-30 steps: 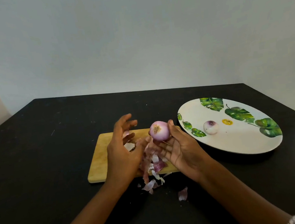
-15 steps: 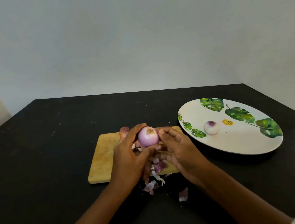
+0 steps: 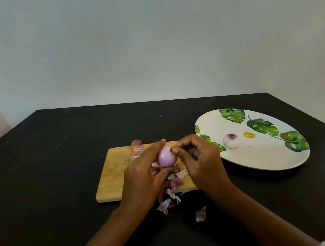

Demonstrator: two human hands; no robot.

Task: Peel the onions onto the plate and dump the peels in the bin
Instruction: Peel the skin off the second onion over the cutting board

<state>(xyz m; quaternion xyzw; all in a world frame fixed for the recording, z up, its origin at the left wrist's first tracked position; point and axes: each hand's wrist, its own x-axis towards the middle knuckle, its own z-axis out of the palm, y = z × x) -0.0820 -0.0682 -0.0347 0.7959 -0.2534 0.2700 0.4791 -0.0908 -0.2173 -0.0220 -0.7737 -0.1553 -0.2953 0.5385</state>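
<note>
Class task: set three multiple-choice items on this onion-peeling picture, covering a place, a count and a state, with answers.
1. Where does the wooden cutting board lie relative to the white leaf-printed plate? A. left of it B. right of it C. on it
2. How many onions lie on the plate? A. none B. one C. three
3. What is the left hand doing? A. lying flat B. holding a purple onion C. lifting the plate
Answers: 1 A, the board sits at the plate's left; 2 B, one small peeled onion lies there; 3 B, its fingers curl round the onion while the right hand pinches at it.
</note>
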